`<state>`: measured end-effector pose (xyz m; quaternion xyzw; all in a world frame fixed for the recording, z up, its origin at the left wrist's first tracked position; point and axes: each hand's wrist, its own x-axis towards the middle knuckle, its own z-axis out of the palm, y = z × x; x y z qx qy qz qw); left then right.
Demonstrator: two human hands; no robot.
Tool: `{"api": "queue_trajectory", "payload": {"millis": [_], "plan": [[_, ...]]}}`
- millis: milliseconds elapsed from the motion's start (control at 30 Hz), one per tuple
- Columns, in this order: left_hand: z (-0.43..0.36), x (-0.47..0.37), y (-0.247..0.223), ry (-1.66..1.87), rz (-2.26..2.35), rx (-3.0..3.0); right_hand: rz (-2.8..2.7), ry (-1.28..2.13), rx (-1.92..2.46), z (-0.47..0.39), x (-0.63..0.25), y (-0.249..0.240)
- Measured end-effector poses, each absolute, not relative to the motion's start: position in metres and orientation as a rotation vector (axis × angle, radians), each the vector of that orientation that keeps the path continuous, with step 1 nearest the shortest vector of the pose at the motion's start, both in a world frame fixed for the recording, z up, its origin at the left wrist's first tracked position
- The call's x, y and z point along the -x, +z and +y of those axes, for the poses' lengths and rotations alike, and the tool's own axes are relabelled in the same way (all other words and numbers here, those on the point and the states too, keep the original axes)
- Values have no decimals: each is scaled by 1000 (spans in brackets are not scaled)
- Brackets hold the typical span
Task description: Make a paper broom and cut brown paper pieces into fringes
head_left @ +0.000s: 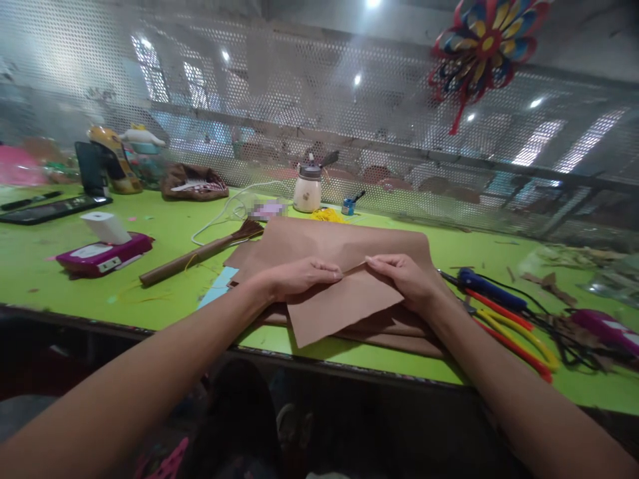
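A brown leather-like sheet [344,303] hangs tilted between my two hands, its lower corner reaching over the table's front edge. My left hand [307,276] is closed on its upper edge, thumb on top. At the same edge, a little to the right, my right hand [397,269] pinches it between thumb and fingers. Behind and beneath lies a larger folded brown piece [344,233], spread on the green table [170,233]. A light blue sheet [219,285] shows partly under the brown material at the left.
Scissors with yellow handles [516,332], red-orange plier-like handles [529,359] and a blue-handled tool [492,289] lie at right. At left are a brown roll [192,259] and a purple power strip [104,256]. A cream jar [307,189] stands behind, before a perforated metal screen [279,93].
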<state>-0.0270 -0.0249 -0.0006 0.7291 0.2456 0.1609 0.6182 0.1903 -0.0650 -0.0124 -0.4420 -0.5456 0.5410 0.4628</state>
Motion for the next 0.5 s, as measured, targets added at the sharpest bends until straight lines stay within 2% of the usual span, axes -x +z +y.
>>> {"api": "queue_trajectory", "payload": {"millis": [300,500], "plan": [[-27,21,-2,666,690,-1667,-1269,1577,877,-61,-193,-15],[-28,16,-9,722,672,-1376,-1352,1377,1016,-58,-183,-28]]}}
